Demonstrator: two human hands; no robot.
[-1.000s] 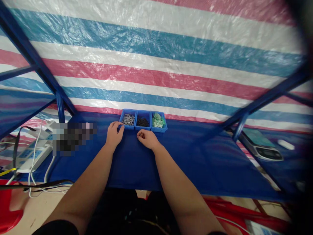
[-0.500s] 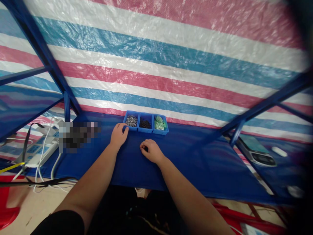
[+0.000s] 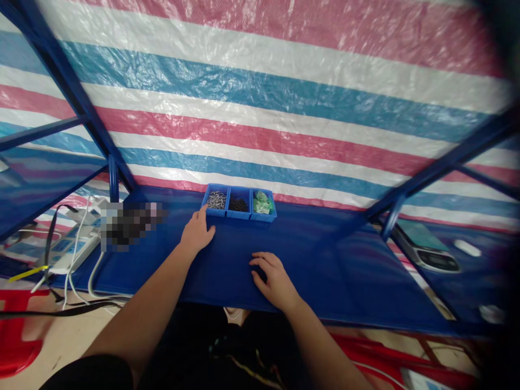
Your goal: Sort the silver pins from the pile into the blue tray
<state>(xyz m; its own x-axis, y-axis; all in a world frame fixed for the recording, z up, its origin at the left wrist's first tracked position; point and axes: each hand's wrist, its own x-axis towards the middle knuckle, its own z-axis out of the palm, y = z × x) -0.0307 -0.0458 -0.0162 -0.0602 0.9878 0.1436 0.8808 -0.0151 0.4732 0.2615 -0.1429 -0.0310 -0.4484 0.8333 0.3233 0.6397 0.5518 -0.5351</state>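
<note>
Three blue bins stand side by side at the back of the blue table. The left bin holds silver screws (image 3: 216, 200), the middle one dark screws (image 3: 238, 205), and the right one green-and-white plastic packets (image 3: 262, 203). My left hand (image 3: 197, 233) is at the front left corner of the left bin, its index finger reaching to the rim and the thumb apart, with nothing seen in it. My right hand (image 3: 275, 277) rests over the table nearer to me, fingers apart and slightly bent, holding nothing visible.
A white power strip (image 3: 75, 249) with cables lies at the left, beside a blurred-out dark object (image 3: 130, 225). At the right are a scale (image 3: 426, 246) and a small white object (image 3: 467, 248). Blue frame bars (image 3: 390, 216) rise on both sides before a striped sheet.
My right hand has moved right and toward me, and its fingers have spread from a curl. My left hand has shifted slightly, its index finger now extended to the left bin's rim.
</note>
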